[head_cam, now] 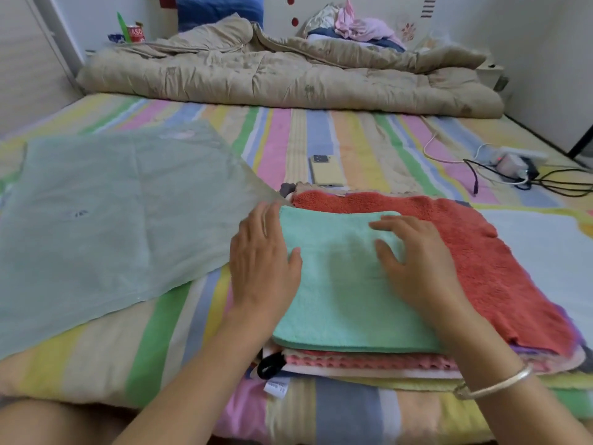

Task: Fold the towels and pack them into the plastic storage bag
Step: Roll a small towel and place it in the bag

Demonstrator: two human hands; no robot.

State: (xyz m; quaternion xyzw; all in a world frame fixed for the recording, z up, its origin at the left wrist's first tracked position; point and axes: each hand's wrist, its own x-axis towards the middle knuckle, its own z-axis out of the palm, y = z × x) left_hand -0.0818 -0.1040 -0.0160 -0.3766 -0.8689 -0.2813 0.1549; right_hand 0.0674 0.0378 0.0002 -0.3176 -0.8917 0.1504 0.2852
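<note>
Striped bed (pixel 337 139): green towel (pixel 340 284) tops stack; left hand (pixel 261 261) flat at its left edge, right hand (pixel 417 264) flat on top, fingers loosely spread.

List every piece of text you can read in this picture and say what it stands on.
"ASO": white letters on the red can at the far left; the start of the word is hidden.
White tag at the near edge of the towel stack: the print is too blurred to read.
Phone: no readable text.
</note>
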